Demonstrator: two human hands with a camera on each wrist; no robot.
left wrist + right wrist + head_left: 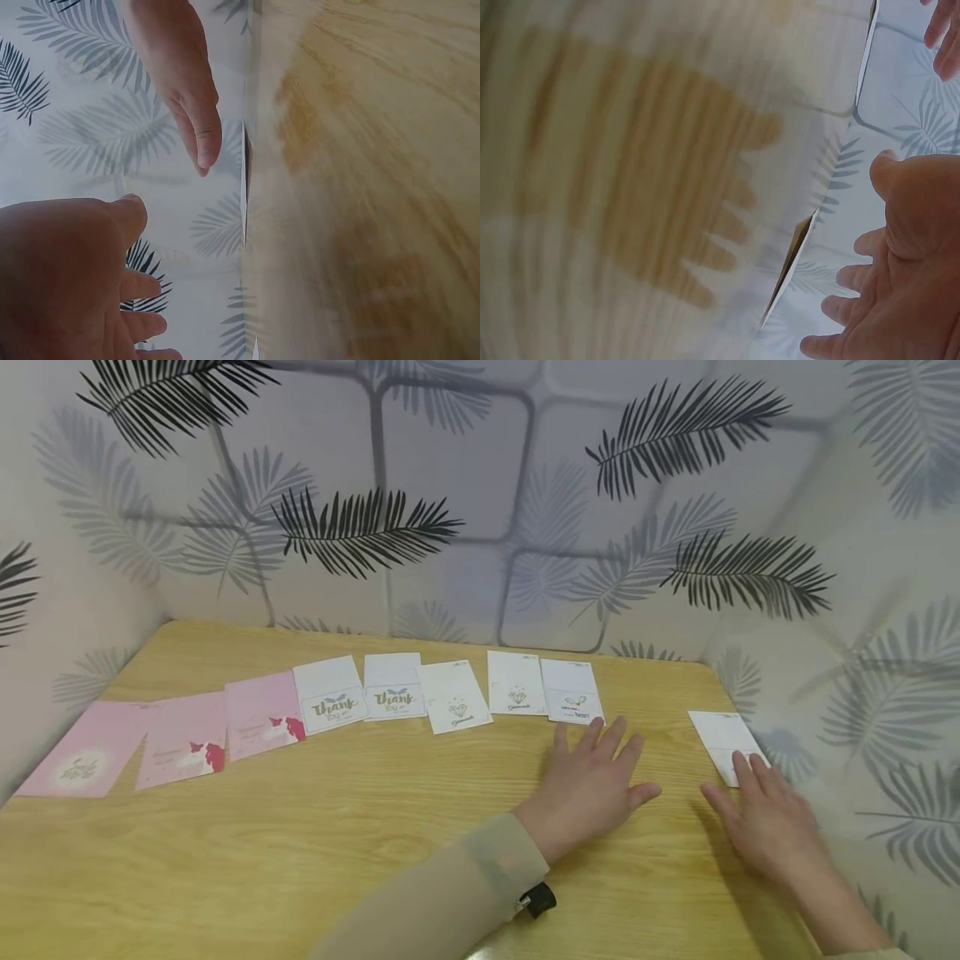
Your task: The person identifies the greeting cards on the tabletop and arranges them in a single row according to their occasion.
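In the head view, my left hand [588, 789] is spread with straight fingers, its fingertips close to the lower edge of a white card [573, 687] printed with a small drawing and the word "heart". Farther right, my right hand [772, 818] reaches over the lower part of another white card [718, 735], hiding its print. The right wrist view shows this card [789, 262] edge-on, slightly raised from the tabletop, with the right hand [907, 262] apart from it. In the left wrist view the left hand [67, 277] holds nothing.
A row of cards continues leftward on the wooden table [360, 843]: white diamond cards [517, 683], white thank-you cards [330, 695], pink unicorn cards [264, 717] and a pink card [84, 750] at the far left. Feather-patterned walls [450, 468] border the table's back and sides.
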